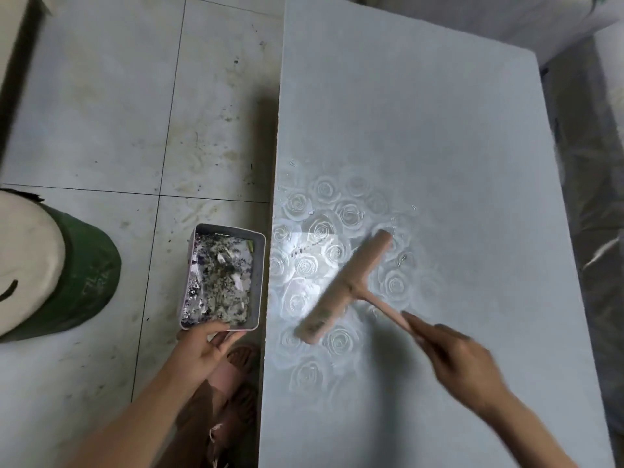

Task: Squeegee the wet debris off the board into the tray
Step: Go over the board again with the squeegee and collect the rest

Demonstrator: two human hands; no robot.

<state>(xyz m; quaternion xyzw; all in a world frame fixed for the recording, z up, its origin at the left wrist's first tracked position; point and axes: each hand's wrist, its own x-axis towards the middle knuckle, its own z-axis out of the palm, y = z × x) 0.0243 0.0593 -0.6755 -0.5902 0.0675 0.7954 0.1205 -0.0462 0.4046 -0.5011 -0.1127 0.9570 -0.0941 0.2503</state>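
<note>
Step in hand: drawing wet debris across the board (439,130) toward its left edge. The right hand (459,359) grasps the handle of the pink squeegee (344,285), fingers wrapped round the stem. The blade lies diagonally on the wet patch (320,231), where a rose pattern shows through the water. The left hand (206,346) grips the near end of the tray (260,282), thumb over the rim, holding it just beside the board's left edge. The tray already contains a wet grey mass of debris (219,282). A few dark specks (302,248) lie on the board between blade and edge (motion blur prevents any count of finer residue).

Recommendation: square the blade to the edge, keep even downward pressure, and pull in 1 unbroken stroke toward the tray. The rim should sit tight against the board's edge and below it, in line with the specks; otherwise water will likely fall to the floor.

Surface and room: the board is pale, matt where dry and glossy where wet. The tiled floor (101,96) is stained and scuffed. 1 green bucket (91,275) with a pale top stands to the left. Plastic sheeting (601,231) lies along the right side.
</note>
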